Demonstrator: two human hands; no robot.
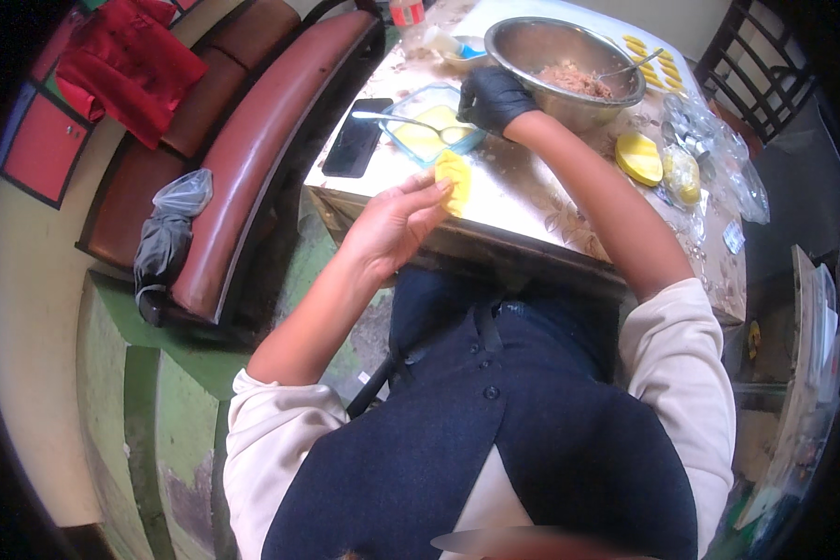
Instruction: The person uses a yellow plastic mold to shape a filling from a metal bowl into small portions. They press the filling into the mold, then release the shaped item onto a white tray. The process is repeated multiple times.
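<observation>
My bare left hand (pixel 405 217) pinches a thin yellow dumpling wrapper (pixel 453 183) at the table's front edge. In a black glove, my right hand (pixel 493 101) hovers beside the near left rim of a large metal bowl (pixel 562 45), fingers curled together; anything inside them is hidden. Minced pinkish filling (pixel 574 80) lies in the bowl, where a spoon (pixel 630 62) rests. Between my hands sits a shallow clear container (pixel 418 141) of pale yellow liquid, a metal spoon (pixel 406 122) laid across it. A stack of round yellow wrappers (pixel 638 157) is right of my right forearm.
Rows of folded yellow dumplings (pixel 670 70) lie on the far right of the table. Clear plastic bags (pixel 719 140) crowd its right side. A black phone (pixel 357 140) lies at the left edge. A small bowl (pixel 467 54) stands behind. A brown padded bench (pixel 275 140) is left.
</observation>
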